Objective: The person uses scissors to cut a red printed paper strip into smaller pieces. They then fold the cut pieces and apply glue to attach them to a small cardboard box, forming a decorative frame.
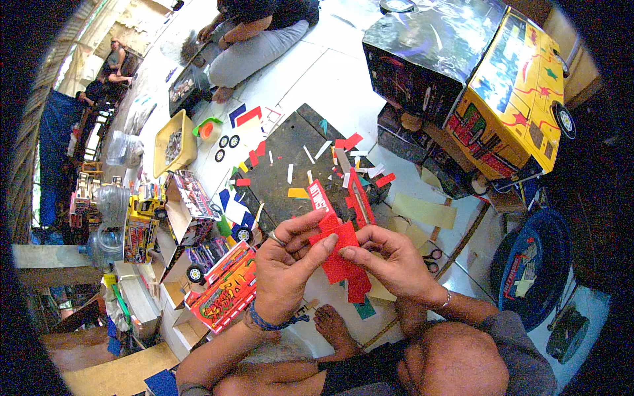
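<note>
Both my hands hold a red cut-out sheet piece [340,261] with notched edges, raised over a dark board. My left hand [287,257], ringed and with a blue cord bracelet at the wrist, pinches its left side between thumb and fingers. Its right side is pinched by my right hand [393,261]. A narrow red strip with white lettering [317,196] sticks up beyond the fingers; I cannot tell whether it is joined to the piece. Beneath, on the dark board [284,148], lie red, white and orange scraps and another long red part [360,197].
Scissors [432,260] lie right of my right hand. Toy trucks [224,287] and a yellow tub [175,144] stand left. Small black wheels [228,141] lie beyond the board. A large yellow model vehicle [508,119] and blue basin [561,257] are right. Another person [257,46] sits ahead.
</note>
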`<state>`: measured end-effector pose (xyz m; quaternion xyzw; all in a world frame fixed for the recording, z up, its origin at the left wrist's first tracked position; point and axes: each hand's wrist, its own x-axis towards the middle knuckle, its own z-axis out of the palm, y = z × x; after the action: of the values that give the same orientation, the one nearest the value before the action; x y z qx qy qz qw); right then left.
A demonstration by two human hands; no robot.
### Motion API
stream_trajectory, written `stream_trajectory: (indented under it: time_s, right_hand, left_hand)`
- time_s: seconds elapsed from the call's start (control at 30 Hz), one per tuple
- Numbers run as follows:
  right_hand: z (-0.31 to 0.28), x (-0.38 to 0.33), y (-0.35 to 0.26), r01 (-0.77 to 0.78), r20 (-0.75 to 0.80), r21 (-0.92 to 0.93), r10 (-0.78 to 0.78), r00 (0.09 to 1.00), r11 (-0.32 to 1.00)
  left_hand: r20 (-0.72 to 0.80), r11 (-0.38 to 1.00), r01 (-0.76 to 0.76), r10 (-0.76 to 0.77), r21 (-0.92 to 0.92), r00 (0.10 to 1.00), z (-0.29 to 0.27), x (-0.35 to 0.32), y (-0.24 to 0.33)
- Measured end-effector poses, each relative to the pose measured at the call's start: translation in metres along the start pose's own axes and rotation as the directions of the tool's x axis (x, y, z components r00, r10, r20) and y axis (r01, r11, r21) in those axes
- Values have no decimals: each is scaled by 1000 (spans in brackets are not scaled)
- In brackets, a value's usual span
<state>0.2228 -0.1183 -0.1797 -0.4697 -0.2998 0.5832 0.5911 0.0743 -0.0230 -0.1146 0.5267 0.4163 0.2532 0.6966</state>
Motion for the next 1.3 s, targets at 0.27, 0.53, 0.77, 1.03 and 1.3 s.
stream_trajectory:
  time_s: [0.27, 0.53, 0.77, 1.03, 1.3]
  right_hand:
    - [-3, -2, 4, 65, -5, -83, -66, 998, 994]
    - [-26, 9, -11, 588, 232, -625, -597, 768, 513]
    - [-46, 10, -15, 647, 457, -761, -749, 480, -49]
    - [-50, 22, 8, 671, 651, -672, -681, 334, -313]
    - [-43, 41, 23, 298, 49, -863, -519, 853, 408]
  left_hand:
    - [-1, 999, 46, -46, 10, 999, 1, 1, 6]
    - [244, 971, -125, 73, 205, 967, -13, 3, 13]
    - [194, 998, 56, -62, 39, 979, -40, 10, 6]
    - [303, 857, 516, -494, 9, 815, -36, 2, -7]
    - [128, 855, 91, -179, 510, 975, -77, 13, -40]
